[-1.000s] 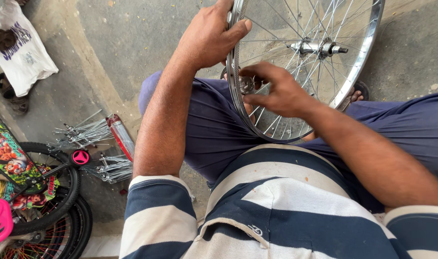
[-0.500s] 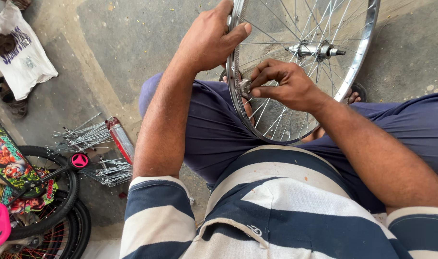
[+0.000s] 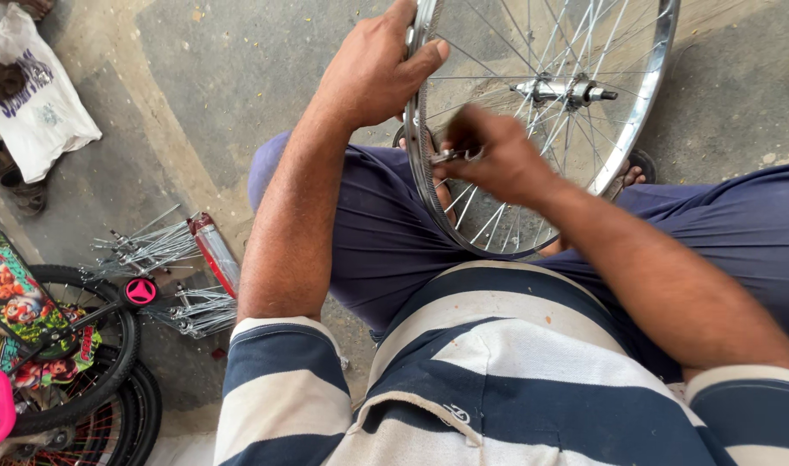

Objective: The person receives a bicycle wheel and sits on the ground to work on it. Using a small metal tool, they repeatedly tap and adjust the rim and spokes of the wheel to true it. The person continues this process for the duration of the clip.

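Here the left hand [image 3: 373, 73] is wrapped tight around the rim of the bike wheel [image 3: 645, 95], keeping it upright over the lap so it cannot roll. The right hand [image 3: 489, 155] is closed on a small metal tool [image 3: 453, 156] at a spoke beside the rim. A second ago this hand sat lower and more open; now it is blurry. Loose spokes [image 3: 153, 250] lie on the floor [image 3: 213, 78], near a small bike [image 3: 58, 345].

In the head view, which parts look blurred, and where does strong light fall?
Head view: the right hand is motion-blurred at the wheel rim, the left hand is sharp; bright daylight glints on the hub and washes the concrete floor.
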